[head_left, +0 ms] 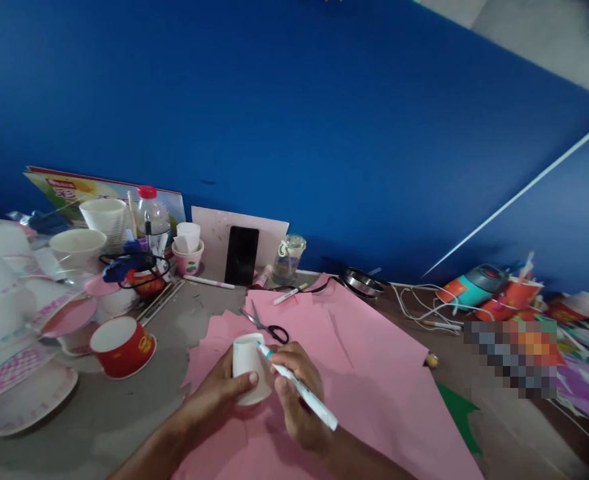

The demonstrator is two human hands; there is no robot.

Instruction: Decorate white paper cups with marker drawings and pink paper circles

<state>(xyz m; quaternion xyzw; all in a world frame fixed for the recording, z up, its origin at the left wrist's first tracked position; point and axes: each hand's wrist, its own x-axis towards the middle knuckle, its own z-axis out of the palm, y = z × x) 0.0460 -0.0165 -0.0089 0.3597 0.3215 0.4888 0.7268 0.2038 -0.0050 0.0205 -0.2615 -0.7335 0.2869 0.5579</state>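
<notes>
My left hand (217, 385) is wrapped round a white paper cup (252, 388), its thumb pressed on the near side. The cup is held upside down over pink paper (374, 373), with a little blue marking near its narrow top. My right hand (301, 403) grips a white marker pen (310, 395) like a pencil. The pen's blue tip points at the cup's upper edge; whether it touches I cannot tell. Just beyond the cup, scissors (264, 324) with black handles lie on the paper. Another marker (290, 294) rests farther back.
Left stand a red paper bowl (122, 348) and several decorated white cups and plates. At the back are a dark phone (242, 255), a glass jar (289, 260) and a plastic bottle (153, 217). Tape (362, 283), white cables (424, 303) and a teal-orange device (474, 288) lie right.
</notes>
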